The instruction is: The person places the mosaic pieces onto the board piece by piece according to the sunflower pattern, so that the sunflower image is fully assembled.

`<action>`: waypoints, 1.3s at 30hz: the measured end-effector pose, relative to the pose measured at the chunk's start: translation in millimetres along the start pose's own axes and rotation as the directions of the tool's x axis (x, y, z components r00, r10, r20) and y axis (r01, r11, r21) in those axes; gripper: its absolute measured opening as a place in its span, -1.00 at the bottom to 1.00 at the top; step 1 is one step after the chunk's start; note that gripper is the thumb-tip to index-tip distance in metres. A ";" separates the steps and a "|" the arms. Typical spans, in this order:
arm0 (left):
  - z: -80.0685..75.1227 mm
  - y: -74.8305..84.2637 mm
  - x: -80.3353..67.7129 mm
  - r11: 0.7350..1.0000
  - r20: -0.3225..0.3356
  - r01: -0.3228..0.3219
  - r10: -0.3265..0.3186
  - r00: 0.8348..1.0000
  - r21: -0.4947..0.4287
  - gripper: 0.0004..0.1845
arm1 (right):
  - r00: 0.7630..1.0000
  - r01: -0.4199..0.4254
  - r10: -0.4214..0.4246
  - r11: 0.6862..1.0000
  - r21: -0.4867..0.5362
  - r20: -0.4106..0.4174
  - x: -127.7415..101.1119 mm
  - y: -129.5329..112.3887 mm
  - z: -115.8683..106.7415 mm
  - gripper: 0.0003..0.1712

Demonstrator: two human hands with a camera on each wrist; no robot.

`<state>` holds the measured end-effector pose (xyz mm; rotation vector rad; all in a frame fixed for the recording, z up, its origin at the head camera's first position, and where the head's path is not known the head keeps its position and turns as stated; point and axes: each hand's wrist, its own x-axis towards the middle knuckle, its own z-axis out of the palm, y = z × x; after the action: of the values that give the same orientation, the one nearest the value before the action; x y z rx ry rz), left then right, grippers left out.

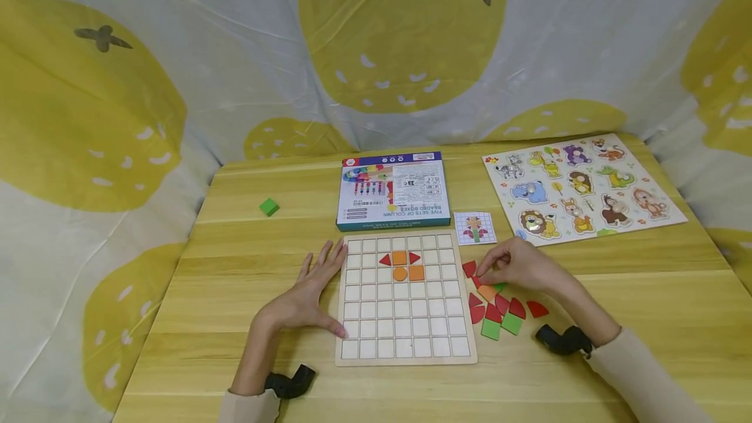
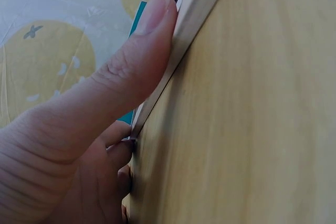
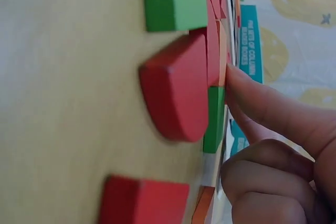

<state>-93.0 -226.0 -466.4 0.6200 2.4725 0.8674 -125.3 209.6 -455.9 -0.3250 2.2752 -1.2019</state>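
Head view: left hand (image 1: 305, 299) flat, fingers straight against the grid board (image 1: 405, 344), right hand (image 1: 519, 266) pinching among loose pieces (image 1: 499, 309) beside it, box (image 1: 393, 191) reading "FIVE SETS OF COLUMN – BEADED BOXES"; left wrist view: thumb (image 2: 131, 72) pressing the board edge; right wrist view: fingertips (image 3: 247, 90) on a piece – perhaps orange.

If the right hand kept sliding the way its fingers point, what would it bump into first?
The right hand points left, fingertips among the loose pieces. Past a red piece, it would probably meet the right edge of the grid board first, though depth is hard to judge.
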 end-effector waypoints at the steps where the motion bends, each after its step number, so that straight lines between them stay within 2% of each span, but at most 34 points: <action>1: -0.1 0.1 -0.1 1.000 0.000 0.000 0.000 1.000 0.000 0.63 | 1.000 0.000 0.000 1.000 0.001 0.001 0.2 0.4 -1.2 -0.90; 12: -0.5 0.2 -0.2 1.000 -0.002 -0.006 0.006 1.000 -0.011 0.63 | 0.997 0.032 -0.036 0.998 0.059 0.072 1.7 2.2 -1.4 -0.78; 19: 0.6 -2.7 -0.4 1.000 -0.003 -0.026 0.026 1.000 -0.008 0.63 | 0.996 0.044 -0.046 0.999 0.027 0.082 -0.6 3.4 -4.9 -0.81; 23: 0.9 -2.9 -0.6 0.999 -0.002 -0.031 0.031 1.000 -0.011 0.63 | 0.997 0.036 -0.038 0.999 0.029 0.071 -2.3 4.1 -6.9 -0.82; 32: -0.5 -1.0 -0.7 1.000 -0.004 -0.026 0.026 1.000 -0.012 0.64 | 1.000 -0.012 0.012 0.999 0.030 -0.007 -0.1 3.0 -5.8 -0.84; 39: -0.9 -0.8 -0.7 1.000 -0.001 -0.024 0.024 1.000 -0.013 0.63 | 1.000 -0.002 0.001 0.999 0.035 0.017 1.6 4.4 -6.8 -0.80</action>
<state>-93.2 -227.4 -466.1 0.6467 2.4626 0.8929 -130.4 216.1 -457.0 -0.3188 2.2373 -1.2319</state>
